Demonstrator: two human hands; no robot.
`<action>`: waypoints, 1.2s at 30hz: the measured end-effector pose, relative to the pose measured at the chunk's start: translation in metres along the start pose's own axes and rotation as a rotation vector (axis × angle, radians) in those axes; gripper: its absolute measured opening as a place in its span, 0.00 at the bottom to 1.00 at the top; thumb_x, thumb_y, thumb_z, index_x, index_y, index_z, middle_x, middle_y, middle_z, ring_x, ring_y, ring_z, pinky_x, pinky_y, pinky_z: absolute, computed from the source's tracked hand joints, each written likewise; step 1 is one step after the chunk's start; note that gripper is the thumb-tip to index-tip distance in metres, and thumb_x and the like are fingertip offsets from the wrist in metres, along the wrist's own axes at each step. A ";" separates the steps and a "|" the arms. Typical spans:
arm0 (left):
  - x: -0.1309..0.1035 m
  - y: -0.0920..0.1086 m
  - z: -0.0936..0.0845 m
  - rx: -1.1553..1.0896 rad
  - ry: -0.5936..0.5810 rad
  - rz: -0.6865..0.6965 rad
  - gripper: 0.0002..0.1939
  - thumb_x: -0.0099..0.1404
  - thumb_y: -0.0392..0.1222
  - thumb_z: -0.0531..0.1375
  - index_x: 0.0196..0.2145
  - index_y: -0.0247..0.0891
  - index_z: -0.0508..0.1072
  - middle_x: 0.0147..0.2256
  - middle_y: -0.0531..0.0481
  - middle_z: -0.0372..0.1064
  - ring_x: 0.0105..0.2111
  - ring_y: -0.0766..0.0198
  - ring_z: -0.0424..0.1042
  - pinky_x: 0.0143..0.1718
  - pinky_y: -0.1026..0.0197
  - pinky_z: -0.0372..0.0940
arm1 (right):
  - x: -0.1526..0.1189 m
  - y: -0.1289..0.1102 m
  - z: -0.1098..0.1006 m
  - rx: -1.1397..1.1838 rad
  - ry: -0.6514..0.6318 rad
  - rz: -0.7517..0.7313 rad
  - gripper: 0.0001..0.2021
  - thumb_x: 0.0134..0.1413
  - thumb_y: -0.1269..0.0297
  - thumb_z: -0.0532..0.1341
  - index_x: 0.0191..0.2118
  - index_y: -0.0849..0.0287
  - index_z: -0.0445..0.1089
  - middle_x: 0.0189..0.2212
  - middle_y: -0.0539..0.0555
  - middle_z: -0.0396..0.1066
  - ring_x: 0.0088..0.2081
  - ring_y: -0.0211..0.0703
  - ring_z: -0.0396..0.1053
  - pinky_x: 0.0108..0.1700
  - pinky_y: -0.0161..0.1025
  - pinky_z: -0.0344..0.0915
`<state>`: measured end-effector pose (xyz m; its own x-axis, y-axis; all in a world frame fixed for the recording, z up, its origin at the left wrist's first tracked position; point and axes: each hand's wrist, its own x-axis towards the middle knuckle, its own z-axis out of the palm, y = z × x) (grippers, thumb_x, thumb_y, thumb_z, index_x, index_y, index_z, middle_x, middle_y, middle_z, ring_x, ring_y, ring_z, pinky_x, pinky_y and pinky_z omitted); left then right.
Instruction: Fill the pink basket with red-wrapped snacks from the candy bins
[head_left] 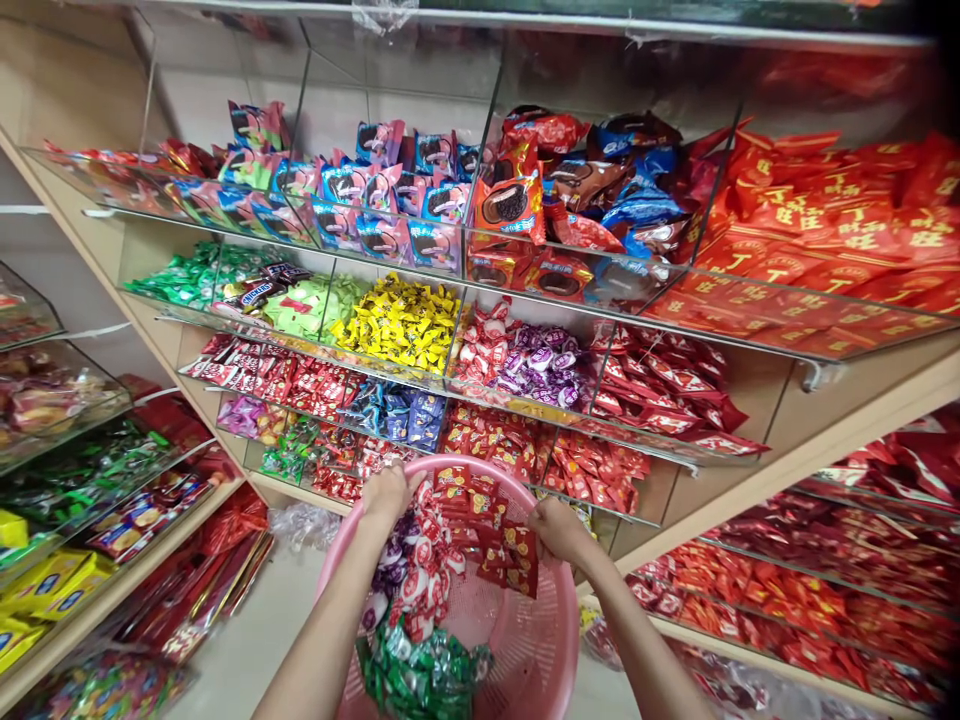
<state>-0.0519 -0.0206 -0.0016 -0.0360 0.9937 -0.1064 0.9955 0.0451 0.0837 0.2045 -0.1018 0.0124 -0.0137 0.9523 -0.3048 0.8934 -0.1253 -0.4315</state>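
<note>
A round pink plastic basket with slotted walls is held tilted in front of the lower shelf. My left hand is closed over its far left rim. On the right side, my right hand grips the rim, its fingertips beside small red packets inside. Red and white wrapped candies lie in the basket's middle, with purple-wrapped candies at their left. Nearest me is a heap of green-wrapped candies.
Glass-fronted shelves rise ahead, holding yellow-wrapped candies, purple candies and large red packets. Shelving with yellow packages stands at left; red-packet racks stand at right. Plastic bags lie on the floor.
</note>
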 end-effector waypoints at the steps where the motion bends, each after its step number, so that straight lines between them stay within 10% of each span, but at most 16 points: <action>1: 0.000 0.000 -0.001 -0.002 -0.003 -0.002 0.32 0.58 0.62 0.37 0.42 0.32 0.63 0.34 0.38 0.70 0.36 0.52 0.69 0.33 0.57 0.61 | 0.002 -0.002 0.001 -0.094 0.068 0.022 0.12 0.48 0.67 0.49 0.19 0.63 0.64 0.22 0.58 0.70 0.26 0.39 0.68 0.28 0.31 0.57; 19: 0.001 0.000 0.001 0.002 -0.018 -0.008 0.34 0.57 0.63 0.37 0.44 0.32 0.63 0.34 0.38 0.69 0.35 0.52 0.69 0.33 0.56 0.61 | 0.000 -0.023 0.012 -0.440 0.387 0.073 0.10 0.55 0.64 0.48 0.42 0.60 0.56 0.25 0.56 0.68 0.29 0.43 0.68 0.27 0.33 0.55; 29: 0.001 -0.001 0.004 0.028 0.008 0.011 0.34 0.57 0.62 0.37 0.43 0.31 0.64 0.35 0.37 0.69 0.37 0.52 0.68 0.34 0.55 0.61 | -0.044 0.013 0.036 0.024 0.667 0.012 0.19 0.52 0.55 0.47 0.47 0.57 0.56 0.36 0.55 0.64 0.33 0.42 0.65 0.32 0.37 0.59; 36: 0.001 -0.003 -0.001 0.013 -0.004 0.027 0.34 0.58 0.61 0.34 0.43 0.33 0.64 0.34 0.37 0.69 0.36 0.52 0.69 0.35 0.55 0.61 | -0.081 0.025 0.097 0.717 0.671 0.093 0.28 0.43 0.54 0.56 0.51 0.58 0.53 0.48 0.58 0.58 0.48 0.48 0.59 0.47 0.42 0.58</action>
<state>-0.0555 -0.0196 -0.0011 -0.0085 0.9941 -0.1083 0.9972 0.0165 0.0734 0.1843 -0.2087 -0.0556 0.4986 0.8625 0.0861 0.3908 -0.1350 -0.9105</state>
